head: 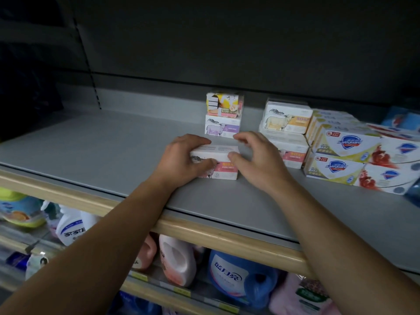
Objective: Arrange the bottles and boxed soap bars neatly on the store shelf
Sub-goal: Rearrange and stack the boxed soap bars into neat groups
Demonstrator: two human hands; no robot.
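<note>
At the centre of the frame the left hand (181,159) grasps the pink soap box (217,162) on the shelf (91,151) while the right hand (254,158), fingers loosely curled, touches its end, so a hard shove risks toppling the two-box stack (223,114) just behind.

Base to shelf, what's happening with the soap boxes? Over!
Left hand grips the pink soap box; right hand at its right end, grip unclear. Box flat on the grey shelf. Purple-labelled box right behind.
</note>
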